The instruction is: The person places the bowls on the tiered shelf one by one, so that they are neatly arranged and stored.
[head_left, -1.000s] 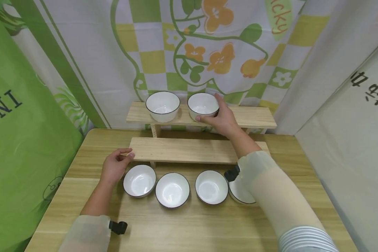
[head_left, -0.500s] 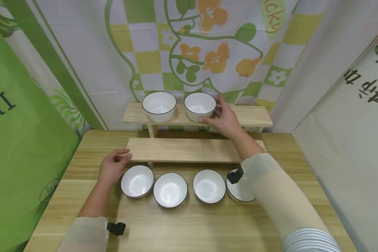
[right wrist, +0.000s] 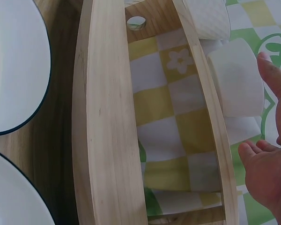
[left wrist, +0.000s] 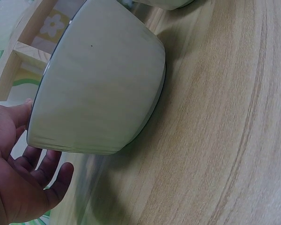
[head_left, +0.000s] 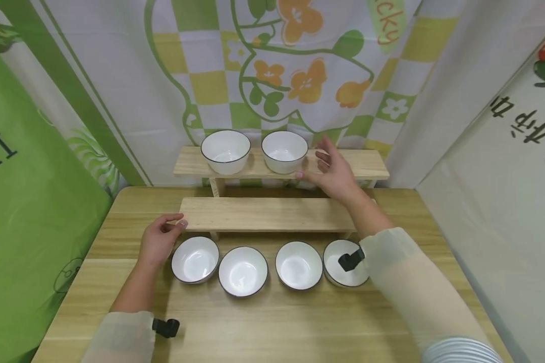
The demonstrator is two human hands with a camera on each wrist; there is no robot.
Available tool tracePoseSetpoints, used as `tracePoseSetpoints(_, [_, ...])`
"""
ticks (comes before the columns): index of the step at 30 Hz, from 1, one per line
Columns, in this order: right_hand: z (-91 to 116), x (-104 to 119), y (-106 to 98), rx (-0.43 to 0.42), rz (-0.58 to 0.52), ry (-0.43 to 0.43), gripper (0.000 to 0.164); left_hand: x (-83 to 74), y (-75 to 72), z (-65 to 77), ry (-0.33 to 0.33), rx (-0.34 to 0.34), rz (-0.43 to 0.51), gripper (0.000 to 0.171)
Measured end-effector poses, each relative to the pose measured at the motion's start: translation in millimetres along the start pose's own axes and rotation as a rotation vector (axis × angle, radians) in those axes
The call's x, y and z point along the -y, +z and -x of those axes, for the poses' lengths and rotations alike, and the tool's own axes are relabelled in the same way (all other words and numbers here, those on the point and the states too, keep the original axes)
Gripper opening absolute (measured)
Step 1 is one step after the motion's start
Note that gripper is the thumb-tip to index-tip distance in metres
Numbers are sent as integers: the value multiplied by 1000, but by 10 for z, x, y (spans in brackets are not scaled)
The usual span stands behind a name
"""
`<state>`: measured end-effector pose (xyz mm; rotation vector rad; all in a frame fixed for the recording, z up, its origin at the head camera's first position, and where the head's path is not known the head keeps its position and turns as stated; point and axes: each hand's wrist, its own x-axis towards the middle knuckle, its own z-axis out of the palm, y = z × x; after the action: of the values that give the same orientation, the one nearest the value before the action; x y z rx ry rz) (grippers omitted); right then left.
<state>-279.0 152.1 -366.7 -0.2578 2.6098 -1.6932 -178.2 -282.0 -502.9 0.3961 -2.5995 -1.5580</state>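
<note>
Two white bowls with dark rims stand on the upper board of a two-step wooden rack (head_left: 272, 214), a left bowl (head_left: 225, 152) and a right bowl (head_left: 284, 153). Just right of the latter is my right hand (head_left: 336, 174), thumb and fingers spread, with a small gap to the bowl. In the right wrist view that same bowl (right wrist: 239, 77) lies apart from the fingers. My left hand (head_left: 159, 238) touches the left end of the lower board with thumb and forefinger, its other fingers loosely bent. A bowl in front (left wrist: 98, 79) hides part of this contact in the left wrist view.
Several more white bowls stand in a row on the table (head_left: 254, 327) before the rack: a leftmost bowl (head_left: 195, 259), two middle bowls and a rightmost bowl (head_left: 345, 262) partly behind the right wrist's black camera mount (head_left: 351, 259). A patterned curtain (head_left: 277, 65) hangs close behind.
My right hand has let go of the right bowl on the upper board and drawn away to the right. The left hand stays at the rack's end. The view has shifted slightly.
</note>
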Motion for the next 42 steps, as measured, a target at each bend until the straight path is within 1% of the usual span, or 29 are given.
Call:
tracePoseSetpoints(5, [74,-45,-62,-8,-32,-15,121,-15,0,5,0,3,7,44])
tracePoseSetpoints(9, [136,-83,-98,-7,-76,-14,120,-11,0,-3,-3,1,13,44])
tracePoseSetpoints(12, [186,-112,-122,-10,-86,-11,119,-10,2,-9,0,-3,19,43])
tracePoseSetpoints(17, [291,-166,-157,-13,-78,-5,118,-3,5,-13,6,0,22,43])
tracePoseSetpoints(23, [408,-252,-207,-27,-25,-6,118,2,6,-12,-3,0,29,44])
tracePoseSetpoints(27, [486,-295,-234,-33,-10,-13,115,-7,4,-6,-4,7,31,45])
tracePoseSetpoints(34, [605,-357,-253,-41,-17,-23,113,-9,4,0,-7,4,10,45])
tracePoseSetpoints(42, [733,-421,-267,-53,-35,-18,112,-19,3,8,-17,8,14,45])
